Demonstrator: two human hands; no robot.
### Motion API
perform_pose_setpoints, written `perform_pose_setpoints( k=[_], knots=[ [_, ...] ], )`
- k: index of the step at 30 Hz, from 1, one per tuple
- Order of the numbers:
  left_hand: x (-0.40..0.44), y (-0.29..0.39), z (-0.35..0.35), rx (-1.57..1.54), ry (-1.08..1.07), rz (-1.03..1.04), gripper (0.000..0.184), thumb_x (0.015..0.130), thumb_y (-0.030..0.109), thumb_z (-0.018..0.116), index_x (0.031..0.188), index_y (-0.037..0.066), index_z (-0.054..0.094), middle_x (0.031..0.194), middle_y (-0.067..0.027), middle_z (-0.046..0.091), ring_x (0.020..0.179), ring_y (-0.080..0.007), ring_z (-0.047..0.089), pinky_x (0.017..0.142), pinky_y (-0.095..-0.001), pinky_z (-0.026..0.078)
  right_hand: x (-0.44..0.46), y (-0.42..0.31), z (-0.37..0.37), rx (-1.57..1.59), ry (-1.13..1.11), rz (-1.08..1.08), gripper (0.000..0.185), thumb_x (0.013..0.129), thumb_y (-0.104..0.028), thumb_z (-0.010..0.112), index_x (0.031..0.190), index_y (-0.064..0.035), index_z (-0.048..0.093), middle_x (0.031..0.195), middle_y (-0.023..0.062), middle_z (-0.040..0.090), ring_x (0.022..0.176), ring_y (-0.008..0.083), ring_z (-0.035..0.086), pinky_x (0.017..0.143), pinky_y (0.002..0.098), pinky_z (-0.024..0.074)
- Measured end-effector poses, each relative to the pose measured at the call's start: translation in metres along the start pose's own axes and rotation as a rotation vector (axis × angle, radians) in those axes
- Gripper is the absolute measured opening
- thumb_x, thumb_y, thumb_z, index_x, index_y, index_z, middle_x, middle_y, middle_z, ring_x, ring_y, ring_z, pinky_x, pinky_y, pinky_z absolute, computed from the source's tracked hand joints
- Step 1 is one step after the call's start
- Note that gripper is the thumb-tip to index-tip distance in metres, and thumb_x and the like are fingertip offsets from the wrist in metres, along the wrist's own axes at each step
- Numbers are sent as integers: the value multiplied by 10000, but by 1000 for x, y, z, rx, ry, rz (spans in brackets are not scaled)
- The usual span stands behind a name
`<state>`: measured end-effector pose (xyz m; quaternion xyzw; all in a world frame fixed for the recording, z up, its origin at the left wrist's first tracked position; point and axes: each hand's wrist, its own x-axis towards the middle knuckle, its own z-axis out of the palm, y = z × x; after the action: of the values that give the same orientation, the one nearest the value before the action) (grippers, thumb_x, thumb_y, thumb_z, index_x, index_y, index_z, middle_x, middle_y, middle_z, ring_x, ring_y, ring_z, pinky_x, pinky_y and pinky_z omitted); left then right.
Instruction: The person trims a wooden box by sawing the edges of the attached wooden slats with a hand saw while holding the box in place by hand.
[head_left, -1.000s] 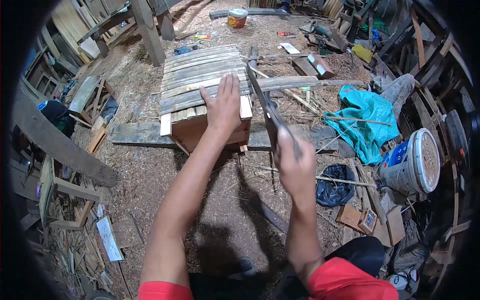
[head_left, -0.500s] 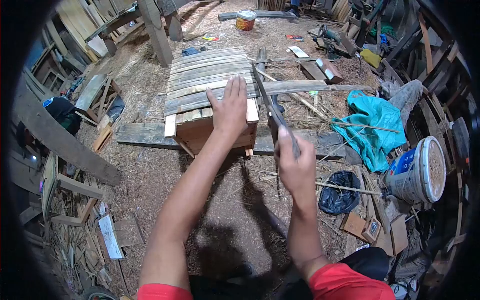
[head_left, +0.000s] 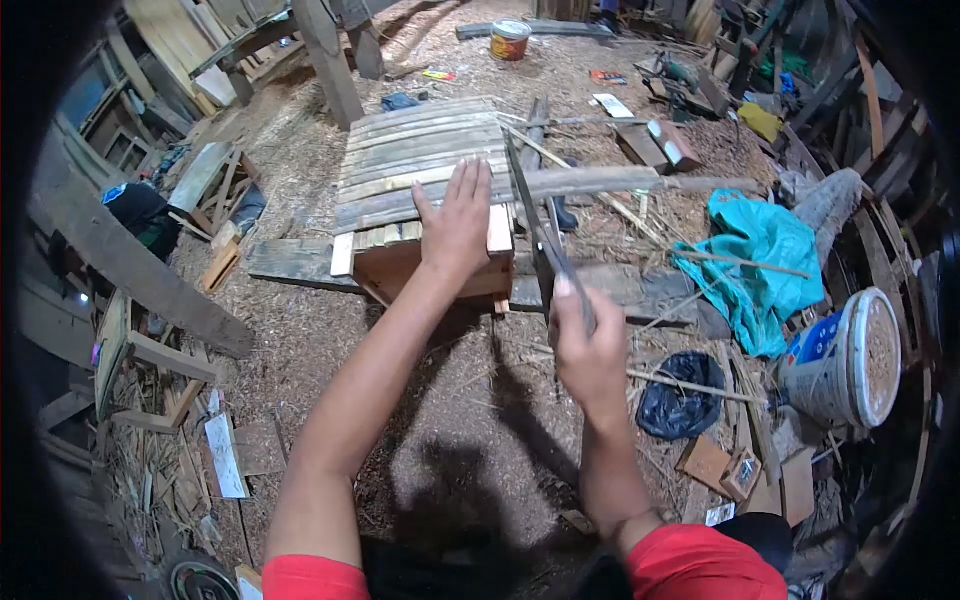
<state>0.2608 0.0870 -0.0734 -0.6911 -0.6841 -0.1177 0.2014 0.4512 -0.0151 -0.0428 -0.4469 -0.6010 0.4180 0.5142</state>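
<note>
A small wooden box [head_left: 410,272] stands ahead of me, topped by a sloping roof of narrow slats [head_left: 425,150]. My left hand [head_left: 458,225] lies flat on the near right part of the slats, fingers stretched out. My right hand [head_left: 590,345] is wrapped round the handle of a handsaw [head_left: 533,215]. Its long dark blade points away from me and runs along the right ends of the slats. The blade's cutting edge is too small to make out. Under the box a weathered plank [head_left: 290,262] crosses the floor.
A long board [head_left: 600,182] extends right from beside the roof. To the right are a teal tarp [head_left: 755,260], a black plastic bag [head_left: 680,405] and a white bucket [head_left: 835,360]. A wooden post [head_left: 150,265] slants at left. Shavings cover the floor; an orange tub [head_left: 510,42] stands far back.
The saw and my right hand have shifted slightly toward me along the slat ends. My left hand stays on the slats. The whole view has tilted a little.
</note>
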Motion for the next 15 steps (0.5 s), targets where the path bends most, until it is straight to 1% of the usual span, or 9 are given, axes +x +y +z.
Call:
perform_pose_setpoints(
  k=[2, 5, 6, 7, 8, 10, 12, 14, 15],
  knots=[
    [3, 1, 1, -15, -17, 1, 1049, 672, 84, 808, 1547, 100, 229, 1601, -37, 284, 1489, -201, 268, 1111, -721, 217, 8, 4, 4, -7, 16, -6, 405, 993, -295, 537, 777, 42, 598, 588, 52, 497, 586, 114, 470, 535, 330, 381],
    [11, 0, 2, -15, -44, -7, 1074, 645, 97, 826, 1543, 97, 235, 1598, -36, 289, 1489, -201, 268, 1101, -716, 242, 59, 6, 14, -20, -8, -43, 404, 993, -297, 534, 765, 31, 591, 585, 62, 509, 579, 127, 471, 536, 339, 385],
    [12, 0, 0, -13, -42, 2, 1081, 639, 98, 830, 1542, 97, 235, 1598, -35, 291, 1489, -200, 267, 1099, -715, 248, 57, 5, 10, -5, -24, -33, 404, 993, -298, 534, 764, 30, 592, 585, 60, 512, 576, 126, 470, 536, 339, 386],
    [12, 0, -3, -14, -43, 18, 935, 729, 111, 750, 1529, 78, 267, 1576, -58, 326, 1481, -194, 277, 1081, -741, 224, 53, 3, 6, 12, -35, -25, 404, 992, -300, 534, 763, 28, 593, 585, 59, 515, 574, 126, 470, 536, 340, 388],
    [11, 2, -6, -13, -75, 7, 956, 719, 109, 760, 1532, 77, 259, 1581, -60, 318, 1483, -197, 275, 1081, -743, 223, 49, -1, 1, 27, -48, -20, 405, 992, -301, 534, 762, 26, 594, 585, 58, 517, 571, 126, 470, 536, 340, 389],
    [6, 4, -13, -7, -129, -7, 999, 698, 106, 780, 1539, 77, 242, 1590, -64, 303, 1486, -202, 271, 1081, -745, 222, 9, -10, -15, 42, -34, 42, 421, 992, -319, 531, 762, 27, 598, 591, 50, 530, 568, 120, 479, 539, 338, 397],
    [6, 3, -11, 2, -101, 0, 1095, 652, 109, 827, 1553, 80, 206, 1613, -63, 260, 1496, -216, 250, 1092, -741, 221, -13, -6, -16, 139, 13, 82, 434, 992, -332, 527, 766, 31, 603, 593, 49, 538, 563, 121, 486, 537, 343, 400],
    [-1, 7, -15, -10, -136, -11, 1157, 624, 100, 852, 1564, 92, 177, 1628, -57, 225, 1505, -229, 226, 1106, -743, 208, 19, 1, -2, 76, 24, 38, 390, 987, -294, 548, 796, 38, 622, 584, 64, 526, 564, 113, 487, 525, 333, 393],
    [0, 7, -16, -54, -141, -14, 1135, 645, 96, 838, 1566, 91, 174, 1627, -58, 230, 1508, -227, 220, 1109, -748, 191, 44, 4, 9, 40, 40, 10, 375, 985, -281, 556, 804, 40, 624, 581, 71, 523, 564, 112, 485, 524, 332, 391]
  ],
)
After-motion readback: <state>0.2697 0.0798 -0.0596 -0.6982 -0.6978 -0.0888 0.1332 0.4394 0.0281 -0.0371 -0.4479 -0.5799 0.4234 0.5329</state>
